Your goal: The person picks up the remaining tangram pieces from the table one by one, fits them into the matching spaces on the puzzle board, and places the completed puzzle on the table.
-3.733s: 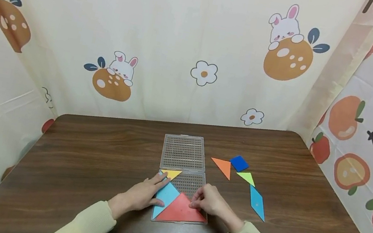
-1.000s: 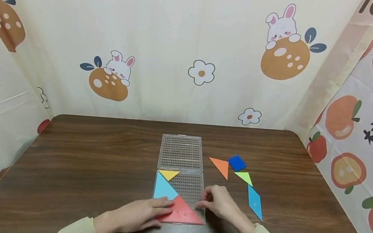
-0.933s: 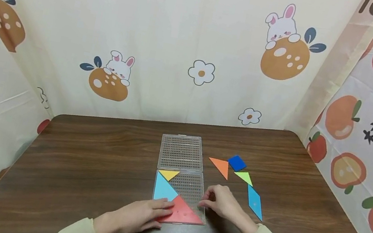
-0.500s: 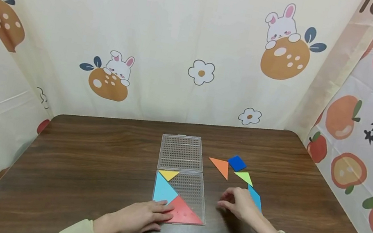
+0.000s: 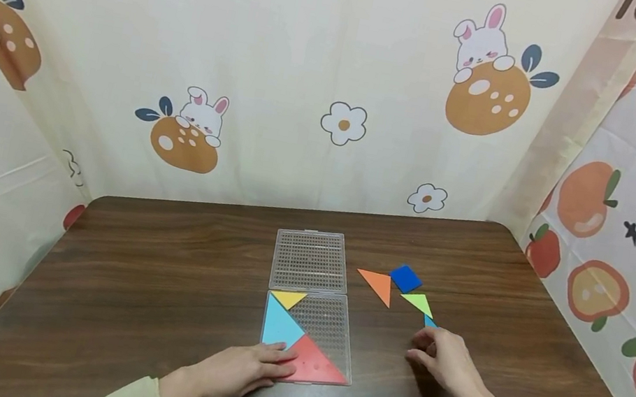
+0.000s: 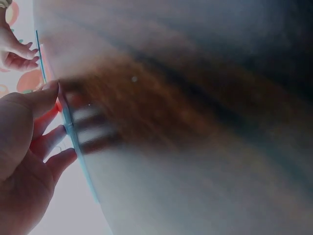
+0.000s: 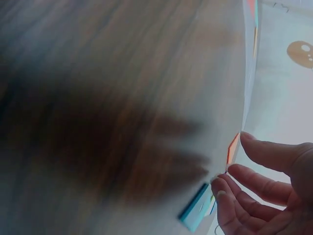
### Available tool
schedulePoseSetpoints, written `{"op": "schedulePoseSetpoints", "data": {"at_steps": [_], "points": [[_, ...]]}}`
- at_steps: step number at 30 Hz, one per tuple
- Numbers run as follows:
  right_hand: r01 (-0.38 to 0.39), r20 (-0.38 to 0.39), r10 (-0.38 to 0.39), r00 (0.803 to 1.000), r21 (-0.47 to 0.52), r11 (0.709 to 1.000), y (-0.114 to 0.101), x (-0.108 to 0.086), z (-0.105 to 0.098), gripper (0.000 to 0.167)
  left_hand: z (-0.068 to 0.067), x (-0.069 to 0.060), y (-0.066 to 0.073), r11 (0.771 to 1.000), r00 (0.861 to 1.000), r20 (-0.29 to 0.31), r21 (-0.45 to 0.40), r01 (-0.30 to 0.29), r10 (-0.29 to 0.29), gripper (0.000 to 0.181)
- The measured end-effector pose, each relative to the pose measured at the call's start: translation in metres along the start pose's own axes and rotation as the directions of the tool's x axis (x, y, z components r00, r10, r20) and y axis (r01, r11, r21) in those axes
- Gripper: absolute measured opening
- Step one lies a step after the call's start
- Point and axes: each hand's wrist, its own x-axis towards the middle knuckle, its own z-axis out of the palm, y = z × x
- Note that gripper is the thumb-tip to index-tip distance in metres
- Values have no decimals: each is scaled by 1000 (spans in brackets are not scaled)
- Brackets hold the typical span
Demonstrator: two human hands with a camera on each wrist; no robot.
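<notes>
My left hand (image 5: 236,370) rests with relaxed fingers on the lower-left part of a red triangle (image 5: 321,364), a tangram piece lying in the near half of a clear hinged case (image 5: 331,320). Beside it in the case lie a light blue triangle (image 5: 279,321) and a small yellow triangle (image 5: 289,298). Over at the right, my right hand (image 5: 450,364) hovers at a blue parallelogram (image 5: 429,322), covering most of it in the head view. The right wrist view shows the parallelogram (image 7: 195,209) on the table, apart from my bent, loose fingers, which hold nothing.
Beyond my right hand lie a light green triangle (image 5: 419,303), a dark blue square (image 5: 406,279) and an orange triangle (image 5: 378,286). The case's other half (image 5: 312,261) lies flat behind. Printed curtains (image 5: 288,80) stand around the brown table (image 5: 173,258).
Since the earlier frames my left hand moved from the light blue triangle down to the red one. The right hand left the case and travelled right to the parallelogram.
</notes>
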Motion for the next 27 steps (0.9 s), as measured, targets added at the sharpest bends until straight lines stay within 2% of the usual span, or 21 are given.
{"op": "schedulePoseSetpoints", "data": {"at_steps": [8,14,17,27], "points": [[-36,-67,33,997,-59,998,11,-1,-10,31,0,-1,2,1000,1000,-14,-15,18,-18,35],[-57,-84,48,995,-105,993,18,3,-13,37,0,0,3,999,1000,-11,-26,23,-23,35],[-75,-70,69,995,-96,993,23,6,-15,36,-1,1,3,999,1000,-4,-24,23,-23,35],[-152,47,155,987,-70,986,29,19,-18,38,-4,3,4,1000,1000,8,-18,25,-25,34]]}}
